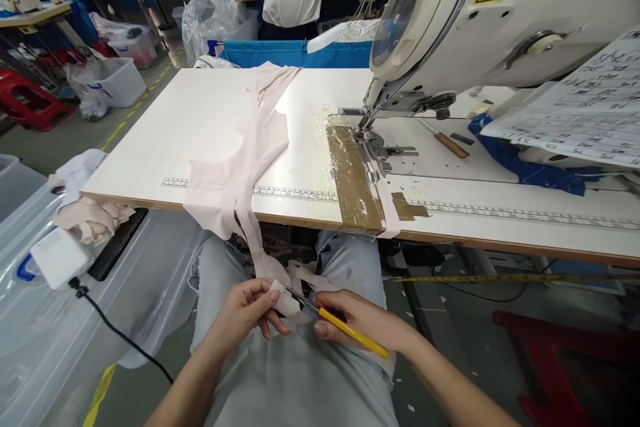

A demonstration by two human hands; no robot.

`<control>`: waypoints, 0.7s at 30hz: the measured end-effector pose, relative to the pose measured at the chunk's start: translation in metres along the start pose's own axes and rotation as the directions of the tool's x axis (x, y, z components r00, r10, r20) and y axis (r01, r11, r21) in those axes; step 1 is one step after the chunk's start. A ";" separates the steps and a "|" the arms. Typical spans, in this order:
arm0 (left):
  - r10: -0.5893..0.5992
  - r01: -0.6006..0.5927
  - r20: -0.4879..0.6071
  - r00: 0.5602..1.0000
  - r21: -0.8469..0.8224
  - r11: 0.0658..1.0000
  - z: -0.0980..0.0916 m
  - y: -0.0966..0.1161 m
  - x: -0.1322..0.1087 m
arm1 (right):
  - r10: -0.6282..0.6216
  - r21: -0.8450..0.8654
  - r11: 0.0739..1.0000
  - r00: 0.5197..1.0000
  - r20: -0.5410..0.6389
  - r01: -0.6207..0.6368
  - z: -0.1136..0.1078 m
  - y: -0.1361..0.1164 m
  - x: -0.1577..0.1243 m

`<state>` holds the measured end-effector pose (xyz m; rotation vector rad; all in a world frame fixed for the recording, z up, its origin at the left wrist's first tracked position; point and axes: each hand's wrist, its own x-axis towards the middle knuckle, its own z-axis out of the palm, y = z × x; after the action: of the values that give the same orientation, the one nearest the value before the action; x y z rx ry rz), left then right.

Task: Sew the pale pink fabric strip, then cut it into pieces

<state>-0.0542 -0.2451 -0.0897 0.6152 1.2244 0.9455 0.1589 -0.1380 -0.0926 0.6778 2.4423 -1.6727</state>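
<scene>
Held steady
My left hand (253, 310) pinched a pale fabric end (287, 302) — seemingly for steadiness; my right hand (367, 319) enclosed yellow-handled snips (350, 330), pointing toward ten o'clock.

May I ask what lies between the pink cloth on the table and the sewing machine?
The head view shows white tabletop, then clear tape and brown tape, between the cloth and the sewing machine.
</scene>
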 end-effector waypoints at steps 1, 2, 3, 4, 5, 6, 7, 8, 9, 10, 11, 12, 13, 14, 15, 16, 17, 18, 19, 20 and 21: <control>-0.003 0.003 -0.006 1.000 -0.013 1.000 0.000 0.000 0.001 | 0.001 0.002 1.000 1.000 0.014 -0.001 -0.001 -0.001 0.001; -0.006 0.006 -0.012 1.000 -0.021 1.000 -0.001 -0.001 0.002 | 0.003 -0.002 1.000 1.000 0.018 -0.003 -0.001 -0.002 0.001; -0.008 0.007 -0.018 1.000 -0.027 1.000 -0.001 -0.002 0.003 | 0.006 -0.015 1.000 1.000 0.013 -0.006 -0.002 -0.003 0.001; -0.009 0.009 -0.023 1.000 -0.032 0.999 -0.001 -0.002 0.003 | 0.011 -0.040 0.999 1.000 0.001 -0.011 -0.001 -0.004 0.000; -0.010 0.009 -0.028 1.000 -0.038 0.999 -0.001 -0.003 0.004 | 0.017 -0.080 0.997 1.000 -0.017 -0.018 -0.001 -0.005 0.000; -0.010 0.009 -0.035 0.999 -0.047 0.999 -0.001 -0.003 0.004 | 0.024 -0.131 0.991 0.999 -0.043 -0.030 0.000 -0.006 -0.001; -0.010 0.007 -0.046 0.999 -0.056 0.998 0.000 -0.003 0.004 | 0.035 -0.185 0.982 0.997 -0.073 -0.048 0.001 -0.008 -0.002; -0.009 0.005 -0.058 0.998 -0.065 0.998 0.001 -0.004 0.004 | 0.048 -0.236 0.969 0.993 -0.104 -0.072 0.002 -0.009 -0.002; -0.009 0.004 -0.069 0.998 -0.072 0.997 0.001 -0.004 0.005 | 0.064 -0.279 0.955 0.989 -0.130 -0.098 0.003 -0.010 -0.003; -0.012 0.006 -0.077 0.997 -0.076 0.997 0.002 -0.004 0.005 | 0.080 -0.312 0.942 0.985 -0.153 -0.125 0.005 -0.010 -0.004; -0.015 0.008 -0.084 0.996 -0.079 0.997 0.003 -0.004 0.006 | 0.095 -0.337 0.930 0.981 -0.171 -0.149 0.006 -0.011 -0.004; -0.018 0.011 -0.087 0.996 -0.079 0.997 0.003 -0.004 0.006 | 0.106 -0.357 0.919 0.977 -0.183 -0.167 0.007 -0.012 -0.004; -0.021 0.014 -0.088 0.996 -0.077 0.997 0.003 -0.004 0.006 | 0.113 -0.372 0.911 0.975 -0.192 -0.179 0.008 -0.012 -0.005; -0.021 0.014 -0.090 0.996 -0.075 0.997 0.003 -0.005 0.007 | 0.117 -0.382 0.905 0.973 -0.201 -0.188 0.009 -0.012 -0.005; -0.019 0.012 -0.091 0.996 -0.073 0.997 0.003 -0.005 0.007 | 0.120 -0.385 0.902 0.970 -0.210 -0.195 0.009 -0.012 -0.005; -0.016 0.010 -0.091 0.996 -0.070 0.997 0.003 -0.005 0.007 | 0.125 -0.382 0.902 0.968 -0.216 -0.201 0.010 -0.011 -0.005; -0.014 0.008 -0.089 0.996 -0.066 0.998 0.003 -0.006 0.007 | 0.129 -0.373 0.905 0.968 -0.217 -0.205 0.010 -0.010 -0.005; -0.012 0.006 -0.086 0.996 -0.063 0.998 0.002 -0.006 0.007 | 0.132 -0.361 0.910 0.967 -0.218 -0.206 0.011 -0.009 -0.005; -0.010 0.005 -0.081 0.997 -0.061 0.998 0.002 -0.006 0.007 | 0.134 -0.347 0.915 0.967 -0.217 -0.204 0.011 -0.008 -0.005; -0.009 0.004 -0.076 0.997 -0.061 0.998 0.002 -0.006 0.007 | 0.133 -0.337 0.920 0.967 -0.216 -0.202 0.011 -0.007 -0.006; -0.008 0.003 -0.074 0.997 -0.062 0.998 0.002 -0.007 0.007 | 0.130 -0.332 0.922 0.967 -0.218 -0.199 0.011 -0.006 -0.006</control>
<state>-0.0504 -0.2425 -0.0982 0.5312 1.2571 1.0055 0.1598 -0.1518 -0.0898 0.9954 2.6281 -1.1116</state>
